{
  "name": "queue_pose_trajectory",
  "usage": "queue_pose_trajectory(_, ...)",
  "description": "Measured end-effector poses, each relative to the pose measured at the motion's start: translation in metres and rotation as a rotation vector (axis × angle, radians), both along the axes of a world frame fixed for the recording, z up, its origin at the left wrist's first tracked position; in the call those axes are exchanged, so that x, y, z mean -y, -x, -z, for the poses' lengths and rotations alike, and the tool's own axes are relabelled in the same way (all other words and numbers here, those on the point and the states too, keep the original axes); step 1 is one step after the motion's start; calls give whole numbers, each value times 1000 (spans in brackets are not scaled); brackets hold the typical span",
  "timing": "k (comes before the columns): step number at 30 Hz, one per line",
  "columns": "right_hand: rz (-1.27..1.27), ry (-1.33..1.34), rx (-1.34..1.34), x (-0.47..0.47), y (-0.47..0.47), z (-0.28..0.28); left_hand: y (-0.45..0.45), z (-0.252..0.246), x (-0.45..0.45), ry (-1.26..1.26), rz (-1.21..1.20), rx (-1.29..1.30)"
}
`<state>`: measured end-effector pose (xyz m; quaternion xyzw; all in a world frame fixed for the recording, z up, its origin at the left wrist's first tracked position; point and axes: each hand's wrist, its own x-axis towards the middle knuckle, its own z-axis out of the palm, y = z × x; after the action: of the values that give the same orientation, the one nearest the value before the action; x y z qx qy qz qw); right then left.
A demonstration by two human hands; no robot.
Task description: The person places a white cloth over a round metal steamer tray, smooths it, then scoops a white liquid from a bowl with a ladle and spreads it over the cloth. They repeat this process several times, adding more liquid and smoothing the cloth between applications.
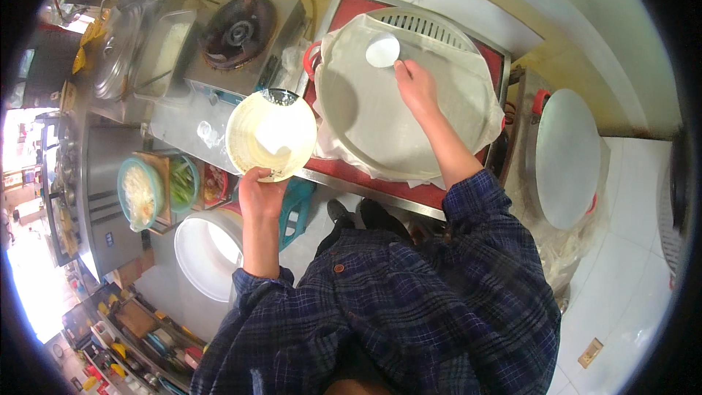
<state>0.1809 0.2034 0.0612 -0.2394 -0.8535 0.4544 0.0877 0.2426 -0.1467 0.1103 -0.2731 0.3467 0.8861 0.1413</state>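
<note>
A round pale basin with white liquid in its bottom is tipped a little, and my left hand grips its near rim. My right hand holds the handle of a round ladle, whose bowl looks white with liquid. The ladle is over a large round steamer tray spread with a pale, wet-looking cloth. Folds of this cloth hang over the tray's edge. At the tray's far side a slotted metal part shows beyond the cloth. One red handle sticks out on the left.
The tray rests on a red-topped counter with a metal edge. A gas burner stands at the upper left. Below it are bowls of vegetables and a white bucket. A round metal lid stands at the right.
</note>
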Motion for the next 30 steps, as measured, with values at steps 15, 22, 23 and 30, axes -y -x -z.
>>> queue_pose_trajectory(15, -9, -490, -119, -48, -17, -1, 8, 18, -1, 27, 52, 52)
queue_pose_trajectory(22, 13, -699, -216, -98, -70, -9, 12, 25, -9, 59, 156, -22)
queue_pose_trajectory(23, 28, -724, -176, -105, -79, -8, 13, 22, -13, -6, 128, -12)
queue_pose_trajectory(30, 39, -870, -135, -133, -141, -11, 14, 20, -18, -46, 121, -6)
